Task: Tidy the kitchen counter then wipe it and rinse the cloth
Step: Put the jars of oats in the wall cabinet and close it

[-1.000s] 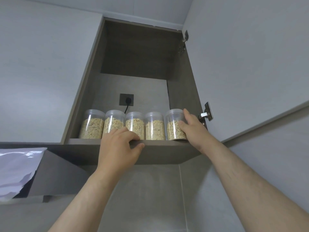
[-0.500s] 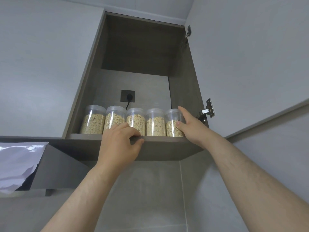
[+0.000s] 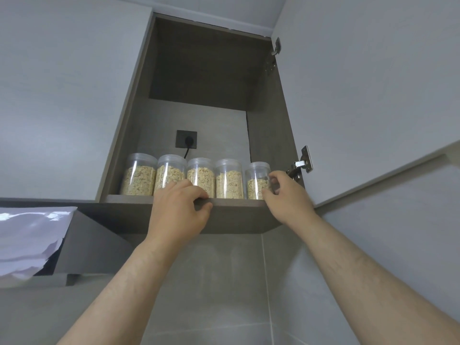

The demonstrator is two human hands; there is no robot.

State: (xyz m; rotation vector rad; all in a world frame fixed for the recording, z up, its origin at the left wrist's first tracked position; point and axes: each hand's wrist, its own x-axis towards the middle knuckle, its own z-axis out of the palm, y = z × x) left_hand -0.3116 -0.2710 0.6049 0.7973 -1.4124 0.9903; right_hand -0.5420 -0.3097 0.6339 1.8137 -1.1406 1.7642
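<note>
Both forearms are bare to the frame edge, no sleeves, with left grip [image 3: 178, 210] and right grip [image 3: 286, 197] ungloved.

You are looking up at an open wall cupboard's bottom shelf [image 3: 129, 198], dark wood-grain. Five clear lidded jars [image 3: 229, 179] of oat-like flakes stand upright on it in a row along the front edge, four side by side, the rightmost set slightly apart near the right wall.

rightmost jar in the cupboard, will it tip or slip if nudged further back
The rightmost jar looks like smooth clear plastic, so probably slippery. Its grain fill sits low, likely keeping it light yet bottom-weighted, so it should slide rather than tip. The right hand is at its side.
</note>
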